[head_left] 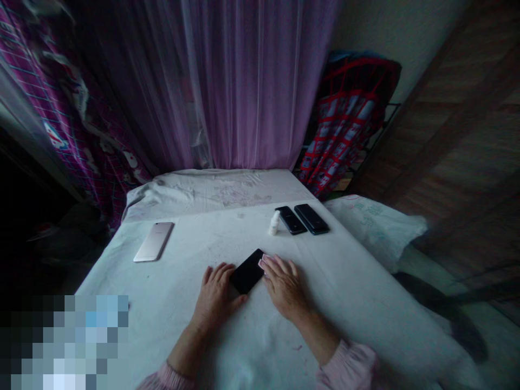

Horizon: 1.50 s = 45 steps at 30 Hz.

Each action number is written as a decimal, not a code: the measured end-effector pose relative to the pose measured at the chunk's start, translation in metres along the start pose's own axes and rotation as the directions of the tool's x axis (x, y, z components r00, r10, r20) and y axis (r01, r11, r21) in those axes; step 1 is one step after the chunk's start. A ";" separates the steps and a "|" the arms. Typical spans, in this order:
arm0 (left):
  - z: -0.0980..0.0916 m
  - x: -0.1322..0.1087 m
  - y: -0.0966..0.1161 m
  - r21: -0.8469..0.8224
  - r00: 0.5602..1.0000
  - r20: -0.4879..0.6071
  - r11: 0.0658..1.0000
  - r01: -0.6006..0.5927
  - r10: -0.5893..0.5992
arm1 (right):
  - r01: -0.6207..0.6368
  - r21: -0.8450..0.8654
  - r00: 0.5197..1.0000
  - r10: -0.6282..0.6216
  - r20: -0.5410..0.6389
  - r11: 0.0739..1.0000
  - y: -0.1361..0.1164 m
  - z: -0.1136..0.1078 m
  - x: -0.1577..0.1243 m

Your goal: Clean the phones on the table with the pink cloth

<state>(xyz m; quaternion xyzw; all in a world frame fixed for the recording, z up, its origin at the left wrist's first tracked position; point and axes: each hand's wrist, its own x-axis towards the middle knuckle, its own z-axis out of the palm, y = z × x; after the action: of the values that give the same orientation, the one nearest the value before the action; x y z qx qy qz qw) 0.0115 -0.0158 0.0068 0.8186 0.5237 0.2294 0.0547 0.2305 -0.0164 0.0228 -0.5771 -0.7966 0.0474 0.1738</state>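
A black phone (pixel 246 273) is seen in the lower centre of the frame, laid at a slant, dark screen up, on a tabletop (pixel 195 233) covered with white cloth. Its lower left end is touched by the left hand (pixel 215 295): the thumb is set apart from the other fingers, and the phone's end is framed between them; whether it is clamped there cannot be told. By the right hand (pixel 285 286) a small pink cloth (pixel 265 261) is held, its fingers bent and closed on it at the phone's upper right edge. Pink sleeves (pixel 345 364) are worn on both arms.

Above the right hand, a white bottle (pixel 274 225) is stood upright, and just to its right two dark phones are placed side by side: the nearer one (pixel 291 221) and the farther one (pixel 312 219). A pale phone (pixel 154 242) is laid left of centre, well apart from the hands. The top of the frame is filled by a purple curtain (pixel 260 81), flanked at the upper left by a patterned magenta fabric (pixel 87 124) and at the upper right by a red patterned fabric (pixel 339 127). The lower left corner is hidden by pixelated blocks.
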 end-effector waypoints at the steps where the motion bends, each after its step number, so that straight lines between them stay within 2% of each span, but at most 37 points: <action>1: 0.000 0.000 0.000 0.000 1.000 -0.005 1.000 0.000 0.000 | 0.004 0.002 1.000 -0.004 -0.015 1.000 0.000 0.001 0.001; 6: 0.000 0.001 0.000 0.000 1.000 -0.008 1.000 0.000 0.000 | 0.172 0.050 0.981 -0.167 -0.097 0.984 -0.022 0.007 -0.014; 9: -0.001 0.001 0.001 -0.005 1.000 0.003 1.000 0.006 -0.006 | 0.254 0.093 0.964 -0.245 -0.104 0.963 -0.034 0.007 -0.024; 11: -0.002 0.001 0.001 -0.009 1.000 0.005 1.000 0.010 -0.010 | 0.232 0.102 0.969 -0.222 -0.106 0.967 -0.032 0.007 -0.024; 18: -0.002 0.001 0.001 -0.035 0.999 0.039 0.999 0.028 -0.027 | 0.010 0.000 0.989 -0.010 -0.150 1.000 -0.001 0.019 -0.002; 26: -0.002 0.003 0.002 -0.051 0.998 0.053 0.998 0.034 -0.032 | 0.015 0.021 0.997 -0.013 -0.074 1.000 -0.009 0.021 0.043; 29: -0.001 0.003 0.000 -0.052 0.998 0.053 0.998 0.035 -0.032 | 0.036 0.039 0.998 -0.034 -0.056 0.999 -0.012 0.022 0.052; 34: 0.003 0.002 -0.004 -0.056 0.999 0.030 0.998 0.025 -0.024 | 0.180 0.095 0.983 -0.182 0.019 0.979 -0.019 0.018 0.034; 40: 0.003 0.002 -0.005 -0.057 1.000 0.017 0.998 0.020 -0.019 | 0.380 0.162 0.905 -0.402 0.137 0.911 -0.028 0.003 0.003; 43: 0.001 0.002 -0.004 -0.061 1.000 0.020 0.998 0.025 -0.024 | 0.413 0.146 0.891 -0.432 0.141 0.899 -0.017 -0.003 -0.005; 45: 0.001 0.002 -0.004 -0.064 0.999 0.025 0.998 0.029 -0.027 | 0.386 0.109 0.911 -0.397 0.108 0.916 -0.005 -0.004 -0.005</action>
<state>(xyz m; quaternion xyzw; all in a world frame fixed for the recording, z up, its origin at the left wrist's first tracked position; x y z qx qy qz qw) 0.0095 -0.0122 0.0058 0.8117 0.5267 0.2356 0.0906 0.2283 -0.0233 0.0270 -0.3933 -0.9029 0.0823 0.1528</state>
